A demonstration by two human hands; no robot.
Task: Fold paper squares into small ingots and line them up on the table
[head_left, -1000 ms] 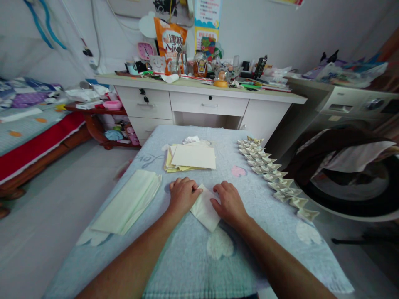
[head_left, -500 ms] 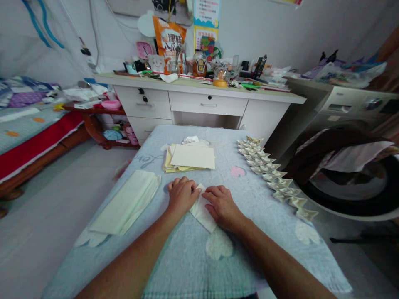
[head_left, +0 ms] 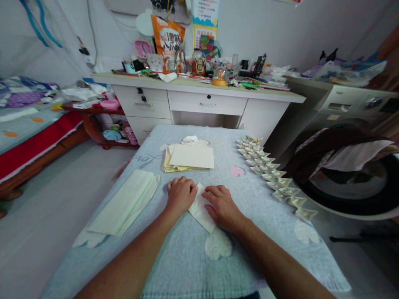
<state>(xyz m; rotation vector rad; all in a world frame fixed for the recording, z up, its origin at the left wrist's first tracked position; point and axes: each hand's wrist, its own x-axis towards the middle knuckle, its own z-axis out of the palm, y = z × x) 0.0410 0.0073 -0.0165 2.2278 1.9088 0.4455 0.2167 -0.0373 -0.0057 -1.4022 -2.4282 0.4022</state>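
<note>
A small sheet of pale paper [head_left: 202, 212], folded and set slantwise, lies on the cloth in front of me. My left hand [head_left: 181, 194] is closed at its upper left edge, fingers curled and thumb against the paper. Resting over the right side of the sheet, my right hand [head_left: 223, 207] has its fingers stretched out and slightly apart, covering part of it. To the left lies a stack of long pale green paper [head_left: 126, 203]. Beyond my hands sits a pile of cream and yellow paper sheets [head_left: 192, 156].
Folded paper pieces with pointed ends [head_left: 269, 171] run in a row along the right edge of the cloth-covered table [head_left: 174, 265]. A cluttered white desk [head_left: 208, 99] stands behind. On the right is a washing machine [head_left: 346, 99] with clothes hanging from its door opening.
My left thumb has drawn back slightly to the left from the top of the folded paper. The right hand stays nearly where it was; the view has shifted a little.
</note>
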